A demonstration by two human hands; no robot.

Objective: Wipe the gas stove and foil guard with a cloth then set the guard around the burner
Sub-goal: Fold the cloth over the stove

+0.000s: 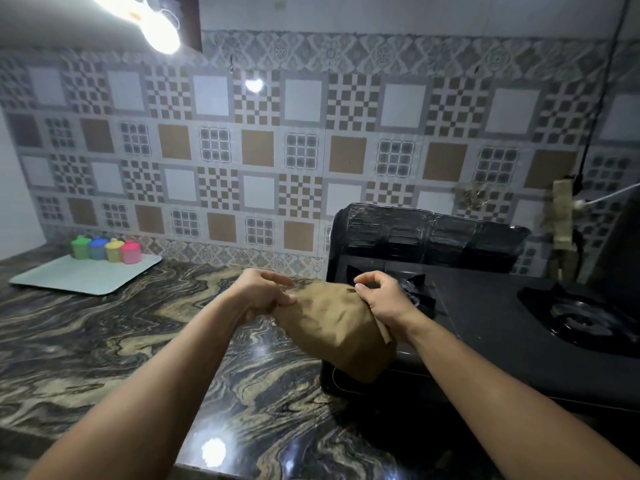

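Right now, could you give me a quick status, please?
Both hands, left and right, gripping cloth above stove. Foil guard standing behind burner. Nothing obstructing.

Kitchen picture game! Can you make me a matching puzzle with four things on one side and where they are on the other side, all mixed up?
Things:
1. cloth
2. little jars
3. foil guard
4. tray

Places:
A. standing behind the stove's left burner
B. lying flat on the counter, far left
C. held up between the left hand and right hand
D. lined up on the tray's back edge

Pairs: 1-C, 2-D, 3-A, 4-B
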